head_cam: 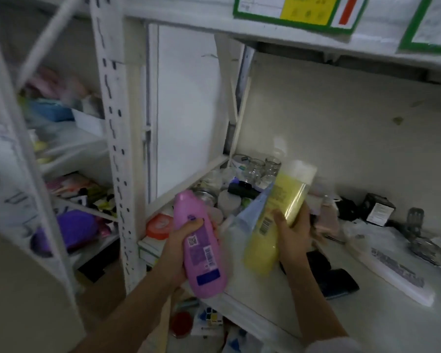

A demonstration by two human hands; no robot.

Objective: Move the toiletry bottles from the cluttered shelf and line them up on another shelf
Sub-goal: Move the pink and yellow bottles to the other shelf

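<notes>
My left hand (pixel 180 247) grips a pink lotion bottle (pixel 201 250) around its middle, cap pointing up, barcode label facing me. My right hand (pixel 294 230) holds a yellow bottle with a white cap (pixel 283 212) tilted to the right, and a pale blue tube (pixel 252 212) leans against that bottle's left side. Both hands hover above the front left part of the cluttered white shelf (pixel 367 317).
Glass jars (pixel 257 169), tins and a black box (pixel 239 188) crowd the shelf's back left corner. Dark small boxes (pixel 378 208) and a flat white packet (pixel 395 273) lie to the right. A perforated white upright (pixel 117 159) separates a left rack full of colourful items.
</notes>
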